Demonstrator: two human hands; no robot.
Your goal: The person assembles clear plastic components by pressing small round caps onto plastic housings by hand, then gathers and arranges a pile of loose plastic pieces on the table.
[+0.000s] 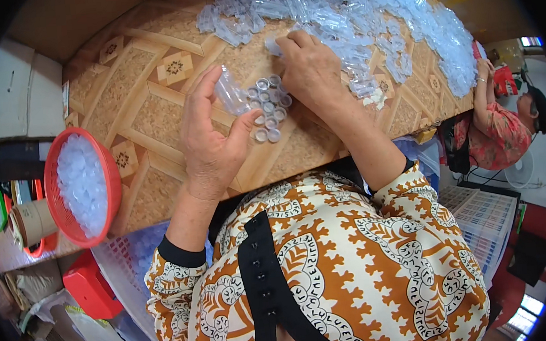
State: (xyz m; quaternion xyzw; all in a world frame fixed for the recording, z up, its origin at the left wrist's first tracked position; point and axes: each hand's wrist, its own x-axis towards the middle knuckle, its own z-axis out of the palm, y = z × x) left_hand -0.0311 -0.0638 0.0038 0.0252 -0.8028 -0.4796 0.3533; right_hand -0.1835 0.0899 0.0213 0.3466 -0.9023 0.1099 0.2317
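My left hand (213, 143) rests on the table, fingers stretched out and thumb spread apart. Between them lies a clear plastic tube (231, 91), close against the fingers. Beside the thumb tip is a tight cluster of small round pieces with pale rims (268, 110); whether they are caps or the ends of upright tubes I cannot tell. My right hand (310, 68) is just beyond the cluster, its fingers curled closed. A clear plastic piece (272, 46) shows at its fingertips, its far part hidden by the hand.
A large heap of clear plastic tubes (337, 11) spreads along the table's far and right side. At left stands a red basket (114, 176) of small translucent pieces, beside a brown tape roll (33, 221). Another person (496, 117) works at the far right.
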